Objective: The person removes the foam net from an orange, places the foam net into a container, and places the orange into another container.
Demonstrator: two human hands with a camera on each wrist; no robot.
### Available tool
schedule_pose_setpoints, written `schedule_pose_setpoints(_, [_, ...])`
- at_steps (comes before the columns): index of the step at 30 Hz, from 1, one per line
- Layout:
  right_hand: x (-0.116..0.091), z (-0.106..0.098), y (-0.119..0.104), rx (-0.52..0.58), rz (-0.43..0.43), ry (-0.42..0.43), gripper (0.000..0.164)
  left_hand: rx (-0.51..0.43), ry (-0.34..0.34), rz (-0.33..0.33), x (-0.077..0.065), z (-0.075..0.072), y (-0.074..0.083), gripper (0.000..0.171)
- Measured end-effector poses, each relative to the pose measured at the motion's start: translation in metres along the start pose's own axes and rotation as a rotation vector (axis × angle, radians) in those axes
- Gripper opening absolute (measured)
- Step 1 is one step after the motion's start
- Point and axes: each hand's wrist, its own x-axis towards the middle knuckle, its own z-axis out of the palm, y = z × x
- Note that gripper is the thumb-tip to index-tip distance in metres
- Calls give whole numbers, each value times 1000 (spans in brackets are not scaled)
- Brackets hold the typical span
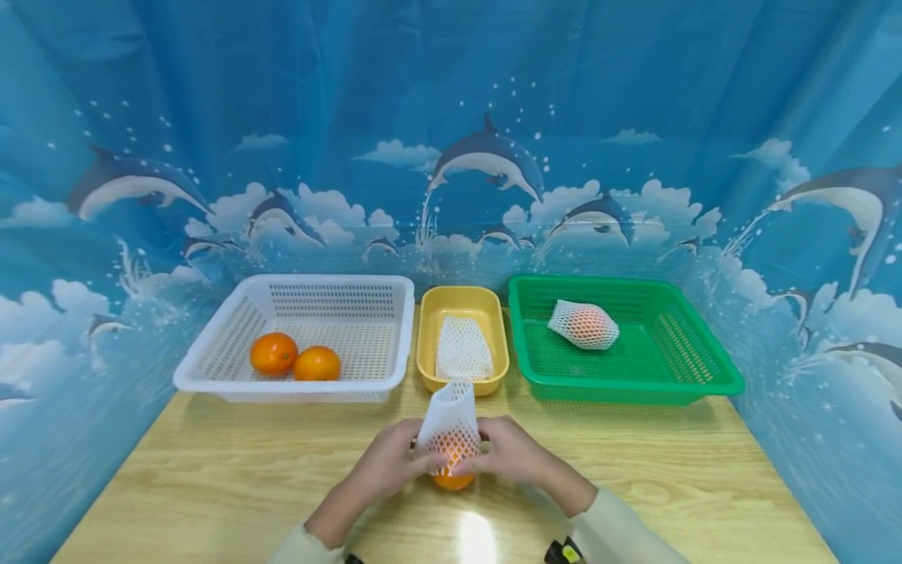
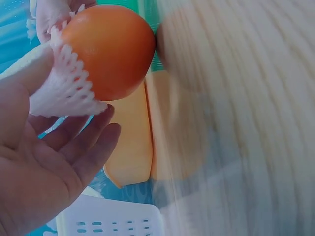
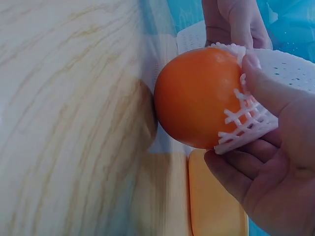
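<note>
An orange [image 1: 453,479] rests on the table in front of the yellow basket, its upper part inside a white foam net sleeve [image 1: 451,415]. From the left side, my left hand [image 1: 398,460] pinches the net's edge between thumb and fingers. My right hand [image 1: 513,452] grips the opposite edge the same way. In the left wrist view, the lower part of the orange [image 2: 110,54] is bare below the net. The right wrist view shows the net [image 3: 248,120] stretched over one side of the fruit, its far end standing loose and unfilled.
At the back left, a white basket [image 1: 292,387] holds two oranges [image 1: 274,354]. More foam nets [image 1: 463,350] lie in the small yellow basket [image 1: 498,360] at the middle. To the right, a green basket [image 1: 634,389] contains a netted orange [image 1: 588,326]. A dolphin-print curtain hangs behind.
</note>
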Motion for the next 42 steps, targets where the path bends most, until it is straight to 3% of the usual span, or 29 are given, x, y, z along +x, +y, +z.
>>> schedule_pose_setpoints(6, [-1, -4, -1, -6, -34, 25, 34, -52, -50, -16, -1, 2, -1, 60])
schedule_pose_setpoints(10, [-3, -5, -2, 1, -59, 77, 28, -39, -58, 0, -1, 4, 0, 62])
schedule_pose_setpoints(14, [-2, -4, -3, 29, -75, 116, 25, -40, -41, 7, -1, 5, 1, 60])
schedule_pose_setpoints(18, [-1, -3, -2, 55, -81, 133, 35, -50, -13, 1, -1, 5, 1, 57])
schedule_pose_setpoints(25, [-3, -5, -1, -22, -56, 121, 52, -15, 41, -3, 2, 5, 0, 47])
schedule_pose_setpoints(31, [-5, -3, 0, -16, -45, 66, 48, -16, 71, 2, 3, 6, 1, 41])
schedule_pose_setpoints(42, [-5, -4, -1, 38, -85, 115, 38, -28, 92, -11, 3, 5, 3, 39])
